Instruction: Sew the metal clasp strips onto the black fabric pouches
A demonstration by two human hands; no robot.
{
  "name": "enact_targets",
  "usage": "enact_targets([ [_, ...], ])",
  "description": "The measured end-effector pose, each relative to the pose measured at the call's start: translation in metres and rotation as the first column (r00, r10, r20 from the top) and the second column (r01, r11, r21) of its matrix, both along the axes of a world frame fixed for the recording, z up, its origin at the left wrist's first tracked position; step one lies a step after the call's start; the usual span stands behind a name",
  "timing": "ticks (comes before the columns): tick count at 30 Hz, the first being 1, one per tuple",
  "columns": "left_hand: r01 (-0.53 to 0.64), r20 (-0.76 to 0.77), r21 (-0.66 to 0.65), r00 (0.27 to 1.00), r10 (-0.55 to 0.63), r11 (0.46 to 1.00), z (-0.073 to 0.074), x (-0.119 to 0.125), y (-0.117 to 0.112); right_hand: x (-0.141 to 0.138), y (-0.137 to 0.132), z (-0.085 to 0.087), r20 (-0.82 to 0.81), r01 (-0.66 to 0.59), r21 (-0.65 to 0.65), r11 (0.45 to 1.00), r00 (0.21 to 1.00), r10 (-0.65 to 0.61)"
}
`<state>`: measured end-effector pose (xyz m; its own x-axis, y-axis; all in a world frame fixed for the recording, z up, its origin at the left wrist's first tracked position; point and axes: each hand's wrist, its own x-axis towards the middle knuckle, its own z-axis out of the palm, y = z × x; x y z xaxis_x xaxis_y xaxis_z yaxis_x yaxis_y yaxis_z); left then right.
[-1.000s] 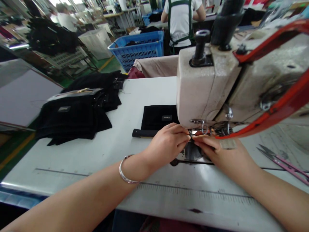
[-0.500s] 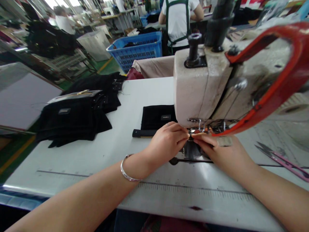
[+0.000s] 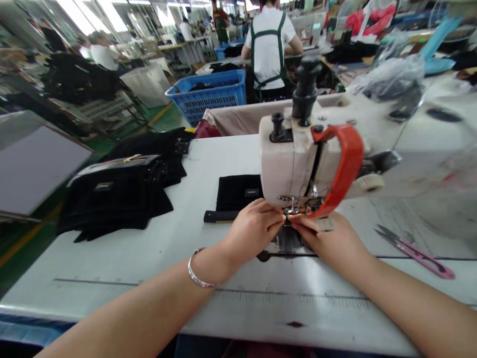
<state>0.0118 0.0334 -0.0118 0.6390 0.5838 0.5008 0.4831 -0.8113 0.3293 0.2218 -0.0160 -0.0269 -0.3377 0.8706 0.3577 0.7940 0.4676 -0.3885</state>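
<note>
Both my hands meet at the needle area of a white sewing machine (image 3: 279, 169) with a red guard (image 3: 352, 154). My left hand (image 3: 253, 223), with a bangle at the wrist, is closed with its fingertips pinched on the edge of a black fabric piece (image 3: 233, 191). That piece lies flat behind the hand, bears a small label and has a folded strip along its near edge; its right part is hidden by the hand and machine head. My right hand (image 3: 331, 233) is closed, thumb and finger pinching beside the needle. What lies between them is too small to make out.
Pink-handled scissors (image 3: 417, 253) lie right of my right hand. A stack of black fabric pieces (image 3: 115, 199) rests on the left of the white table (image 3: 149, 313). Beyond stand a blue basket (image 3: 212, 94) and a person in a white shirt (image 3: 268, 44).
The camera view has shifted back and up, so more of the machine and room shows. My hands stay pinched at the needle with little visible movement.
</note>
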Motion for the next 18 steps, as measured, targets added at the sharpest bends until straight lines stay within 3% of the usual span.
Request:
enact_targets([
  [10,-0.021,0.071,0.027,0.997,0.019,0.999,-0.005,-0.005,0.0,-0.015,0.002,0.001,0.016,0.072,0.073,0.995,0.997,-0.074],
  [18,-0.033,0.002,-0.026,0.999,0.033,0.999,-0.003,-0.001,0.007,-0.013,0.004,-0.002,-0.017,0.079,0.092,0.993,0.997,-0.078],
])
